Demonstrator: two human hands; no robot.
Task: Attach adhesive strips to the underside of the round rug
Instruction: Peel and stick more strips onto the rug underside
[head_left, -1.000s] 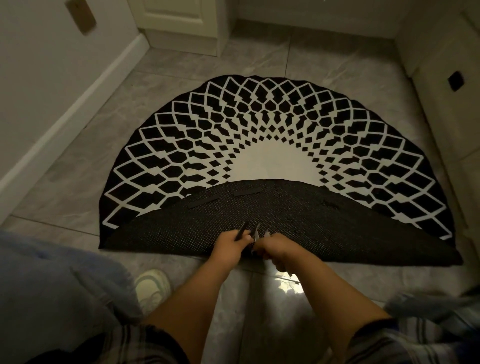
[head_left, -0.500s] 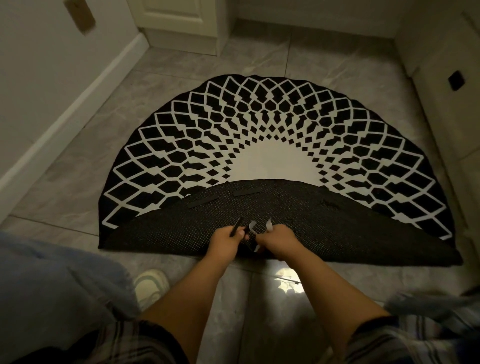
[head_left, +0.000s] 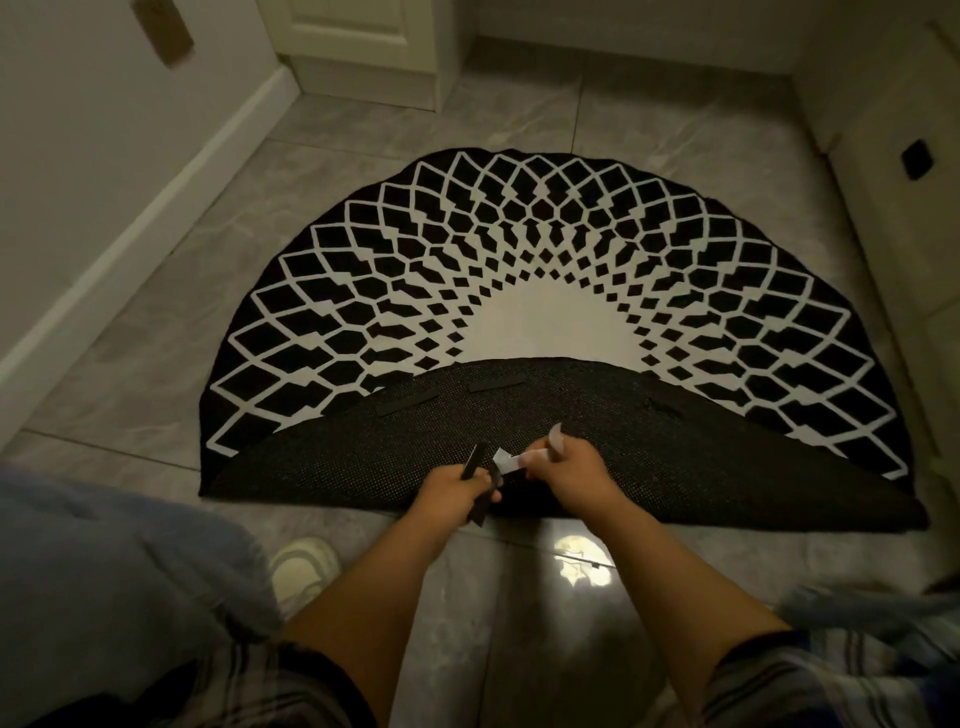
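two black adhesive strips (head_left: 408, 402) already sit on the folded-over dark underside of the black-and-white round rug (head_left: 649, 441), left hand (head_left: 457, 491) pinches a third black strip (head_left: 475, 460) while right hand (head_left: 566, 470) pinches its white backing (head_left: 511, 460), so more sticking remains i think.

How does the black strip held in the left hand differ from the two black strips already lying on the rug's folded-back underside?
The black strip in the left hand is lifted off the round rug, gripped and standing steeply; the two black strips on the underside lie flat, untouched. The held one has white backing being pulled by the right hand; the laid ones show none. All look like similar narrow dark strips.
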